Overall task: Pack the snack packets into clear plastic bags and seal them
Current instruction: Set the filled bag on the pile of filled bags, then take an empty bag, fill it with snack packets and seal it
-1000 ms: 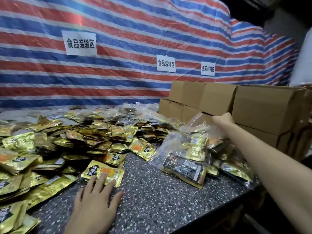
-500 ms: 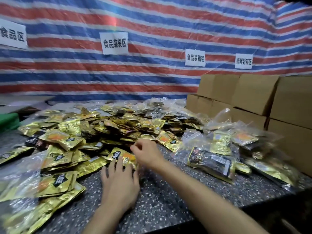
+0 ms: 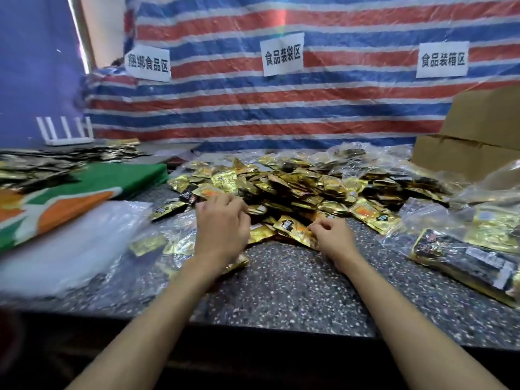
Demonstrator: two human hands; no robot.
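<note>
right now both hands are at the near edge of the pile of snack packets (image 3: 295, 187), which spreads across the middle of the speckled worktop (image 3: 281, 285). the right hand (image 3: 332, 239) has its fingers curled, and thumb and fingertips appear to pinch the near corner of one gold packet (image 3: 291, 228) at the front of the heap. the left hand (image 3: 222, 229) sits just to the left of that packet, knuckles up, fingers bent down onto the packets. its fingertips are hidden, so i cannot tell whether it grips anything or only rests there.

the relation that matters is this: the gold packet lies between the two hands, touching the right one and just beside the left. its long axis runs on a slant from far-left to near-right. the right hand is the nearer, and it is the one holding the packet.

the clear bag (image 3: 168, 246) that seems to be the one being filled lies flat on the worktop, under and to the left of the left wrist. a few packets show through it, but its mouth is too blurred to place. so, as i judge it, the packet has to travel leftward across the left hand's side, and the left hand would need to free itself to open the bag.

further left is a stack of clear bags (image 3: 70, 249). filled bags (image 3: 464, 237) lie to the right, near the cardboard boxes (image 3: 478, 142).
</note>
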